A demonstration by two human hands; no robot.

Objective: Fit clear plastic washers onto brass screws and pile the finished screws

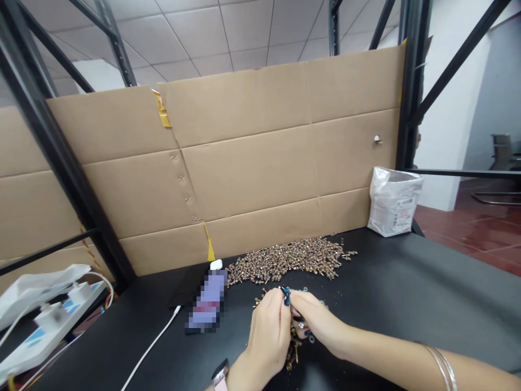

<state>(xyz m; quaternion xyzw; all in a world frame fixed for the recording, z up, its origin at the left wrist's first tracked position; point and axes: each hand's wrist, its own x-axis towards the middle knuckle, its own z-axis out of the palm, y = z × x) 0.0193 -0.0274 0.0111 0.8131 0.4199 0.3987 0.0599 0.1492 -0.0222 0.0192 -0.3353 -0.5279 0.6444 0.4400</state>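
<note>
Along the corrugated cardboard wall (252,179), a matte black table (407,304) carries a rough heap of bronze-coloured screws (285,262); the left hand (266,331) and right hand (315,320) pinch together just below it, holding something too small to tell, among small metal washers (311,339).

Left hand (266,334) stands upright on its wrist, fingertips (285,296) up. Right hand (315,320) comes in from the right, forearm (401,364) low and angled. Hands touching, fingers curled together; any pinch is hard to tell, fingers overlap.
</note>
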